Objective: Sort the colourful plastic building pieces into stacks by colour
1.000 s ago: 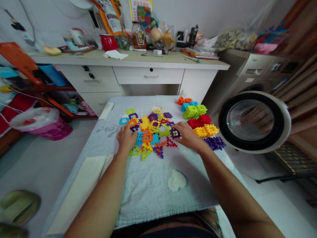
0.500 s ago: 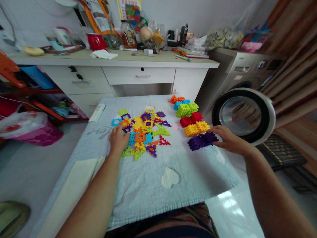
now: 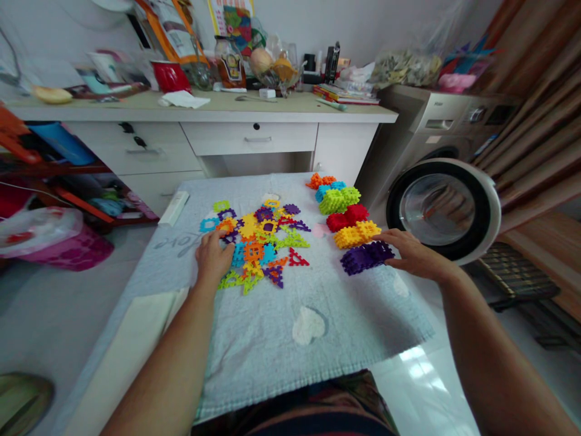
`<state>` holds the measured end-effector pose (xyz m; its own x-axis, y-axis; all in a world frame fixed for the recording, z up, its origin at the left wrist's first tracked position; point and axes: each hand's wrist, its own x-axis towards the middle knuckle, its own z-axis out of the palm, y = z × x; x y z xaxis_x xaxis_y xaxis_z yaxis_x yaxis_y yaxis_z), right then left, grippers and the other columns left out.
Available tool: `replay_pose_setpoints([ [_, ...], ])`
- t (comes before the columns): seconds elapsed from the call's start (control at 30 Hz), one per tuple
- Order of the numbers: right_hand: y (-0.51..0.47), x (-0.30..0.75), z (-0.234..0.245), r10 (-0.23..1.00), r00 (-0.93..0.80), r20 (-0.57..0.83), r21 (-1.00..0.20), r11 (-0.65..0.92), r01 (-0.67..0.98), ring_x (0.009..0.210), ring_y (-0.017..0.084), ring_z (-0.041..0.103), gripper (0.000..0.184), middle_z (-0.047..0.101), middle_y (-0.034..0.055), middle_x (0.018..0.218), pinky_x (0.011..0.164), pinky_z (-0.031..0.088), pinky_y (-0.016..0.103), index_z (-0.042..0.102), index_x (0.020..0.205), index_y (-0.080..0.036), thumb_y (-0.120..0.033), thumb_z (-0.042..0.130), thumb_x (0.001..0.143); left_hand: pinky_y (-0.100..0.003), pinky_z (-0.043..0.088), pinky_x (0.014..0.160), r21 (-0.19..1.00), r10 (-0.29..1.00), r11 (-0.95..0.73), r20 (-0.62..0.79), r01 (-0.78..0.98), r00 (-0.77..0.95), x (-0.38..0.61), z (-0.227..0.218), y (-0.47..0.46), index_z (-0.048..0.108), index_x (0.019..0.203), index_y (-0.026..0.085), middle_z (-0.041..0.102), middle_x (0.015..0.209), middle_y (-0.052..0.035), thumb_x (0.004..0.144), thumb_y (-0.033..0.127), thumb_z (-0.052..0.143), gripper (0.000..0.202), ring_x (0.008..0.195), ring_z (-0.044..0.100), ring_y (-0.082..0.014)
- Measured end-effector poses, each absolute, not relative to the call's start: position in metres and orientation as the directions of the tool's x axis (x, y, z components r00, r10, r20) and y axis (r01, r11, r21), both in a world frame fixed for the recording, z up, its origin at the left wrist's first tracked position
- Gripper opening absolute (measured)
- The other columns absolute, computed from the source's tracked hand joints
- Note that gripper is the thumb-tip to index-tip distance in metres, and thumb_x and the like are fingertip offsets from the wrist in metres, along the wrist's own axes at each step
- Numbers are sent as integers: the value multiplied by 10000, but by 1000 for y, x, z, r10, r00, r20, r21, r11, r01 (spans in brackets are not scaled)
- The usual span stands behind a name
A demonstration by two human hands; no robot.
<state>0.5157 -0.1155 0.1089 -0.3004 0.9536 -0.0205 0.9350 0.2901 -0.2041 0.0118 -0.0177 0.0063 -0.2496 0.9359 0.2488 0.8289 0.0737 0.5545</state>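
A loose pile of flat plastic interlocking pieces (image 3: 249,225), squares and triangles in several colours, lies left of the middle of the cloth-covered table (image 3: 265,339). My left hand (image 3: 214,254) rests at the pile's left edge, thumb and fingers apart, holding nothing that I can see. On the right, my right hand (image 3: 408,254) has its thumb and fingers around the right end of a row of purple interlocking pieces (image 3: 363,259). Behind that row are yellow pieces (image 3: 356,234), red pieces (image 3: 347,218), green pieces (image 3: 340,200), blue pieces (image 3: 329,190) and orange pieces (image 3: 320,180).
A white box (image 3: 174,209) lies near the table's far left corner. Beyond the table, a counter (image 3: 236,109) bears jars, a glass bowl and books. A washing machine (image 3: 422,130) stands with its round door open at right. A pink bin (image 3: 84,242) is at left.
The whole view has shifted slightly, so everything sits a little further left. Both hands keep nearly the same places beside the pieces.
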Motion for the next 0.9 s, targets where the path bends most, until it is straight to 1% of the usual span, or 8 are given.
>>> replay_pose_setpoints([
  [0.2,-129,496,132,949,-289,123,-257,312,915,1324,337,500,505,564,149,1400,1116,379,561,584,1345,-236,-362,614,857,-432,372,1159,574,933,77,247,815,-262,10,5,-16,620,1204,218,583,1329,-113,827,323,580,394,1318,517,-279],
  [0.33,-129,433,142,923,-317,218,-363,379,851,1292,301,542,432,608,121,1356,1112,410,505,592,1321,-246,-311,591,894,-428,392,1142,597,926,75,255,799,-277,11,6,-16,633,1186,223,599,1310,-107,828,322,584,375,1299,539,-277],
  [0.43,-118,373,129,897,-404,180,-462,440,770,1235,257,586,403,637,105,1324,1079,445,447,605,1300,-233,-244,594,897,-413,401,1133,620,912,68,278,782,-300,12,4,-16,640,1168,221,620,1280,-99,831,305,578,353,1274,560,-263],
  [0.5,-108,338,115,885,-447,129,-484,450,751,1181,246,608,357,667,115,1262,1051,457,429,635,1259,-201,-200,581,906,-383,423,1109,652,903,61,286,755,-320,11,2,-15,643,1156,224,628,1263,-87,836,301,576,336,1242,583,-240],
  [0.6,-99,299,95,853,-515,82,-482,486,729,1115,248,612,300,692,125,1146,1018,455,412,679,1189,-164,-193,617,898,-348,458,1063,698,896,51,283,714,-341,10,-3,-13,643,1146,228,635,1244,-71,829,294,586,329,1186,614,-212],
  [0.7,-99,275,78,810,-580,87,-458,549,699,1085,258,585,365,665,125,1129,999,446,409,681,1194,-162,-309,709,861,-347,467,1045,712,888,36,299,701,-350,9,-6,-10,652,1112,226,651,1197,-59,802,260,604,315,1143,634,-208],
  [0.77,-101,265,68,827,-555,88,-414,537,735,1071,262,563,392,635,137,1141,991,440,410,675,1196,-151,-349,709,859,-347,470,1035,716,883,20,314,698,-348,8,-9,-9,657,1092,229,659,1170,-51,789,244,615,306,1123,642,-207],
  [0.9,-106,258,54,867,-494,66,-353,484,801,1042,255,539,350,605,136,1115,988,427,398,661,1193,-141,-277,655,870,-346,473,1021,720,884,10,319,694,-343,7,-13,-7,666,1071,240,661,1172,-45,794,256,626,280,1125,643,-208],
])
